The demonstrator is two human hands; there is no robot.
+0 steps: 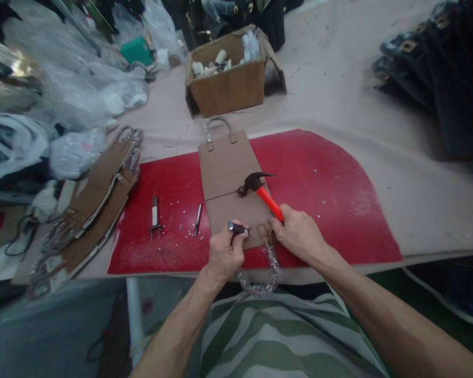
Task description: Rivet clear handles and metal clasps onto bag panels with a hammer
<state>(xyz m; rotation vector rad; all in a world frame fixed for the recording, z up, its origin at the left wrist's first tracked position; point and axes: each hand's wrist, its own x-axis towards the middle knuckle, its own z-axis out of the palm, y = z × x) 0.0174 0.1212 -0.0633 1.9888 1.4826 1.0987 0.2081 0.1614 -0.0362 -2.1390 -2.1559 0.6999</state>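
A flat tan bag panel (232, 157) lies on a red mat (311, 184), with one plastic-wrapped handle (218, 119) at its far end and another handle (274, 273) at its near end. My left hand (225, 249) is closed around a short metal punch (236, 228), held tilted over the panel's near end beside a handle tab. In my right hand (299, 231) is a claw hammer (268, 197) with an orange handle and dark head. The hammer head is over the middle of the panel; whether it touches is unclear.
On the mat's left part lie a pronged tool (155, 216), a thin metal rod (198, 219) and several small bits. Brown bag pieces (98, 210) are stacked at left. A cardboard box (228, 86) stands behind, with dark bags (437, 68) at far right.
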